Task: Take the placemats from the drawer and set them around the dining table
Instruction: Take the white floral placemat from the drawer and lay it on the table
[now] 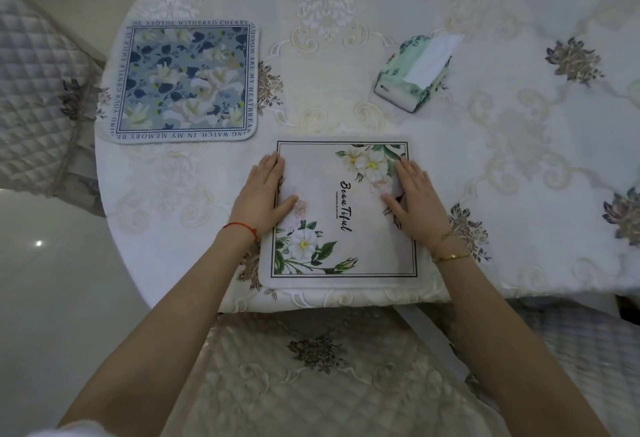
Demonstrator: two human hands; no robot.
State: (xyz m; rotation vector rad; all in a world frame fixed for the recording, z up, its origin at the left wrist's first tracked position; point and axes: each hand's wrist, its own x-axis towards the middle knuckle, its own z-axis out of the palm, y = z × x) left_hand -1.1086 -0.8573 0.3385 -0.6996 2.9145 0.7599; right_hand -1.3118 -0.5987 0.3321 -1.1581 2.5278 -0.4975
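Note:
A white placemat (349,239) with white flowers and the word "Beautiful" lies flat at the near edge of the round dining table (346,55). My left hand (263,194) presses flat on its left edge, fingers straight. My right hand (415,197) lies flat on its right side, fingers straight too. A second placemat (183,81), blue floral with a lettered border, lies on the table to the far left, untouched. The drawer is out of view.
A green and white tissue pack (414,72) stands mid-table beyond the white mat. An embroidered cloth covers the table. Quilted chair seats sit at the left (34,90), directly below me (294,377) and at the lower right (571,350). Glossy floor (52,298) lies left.

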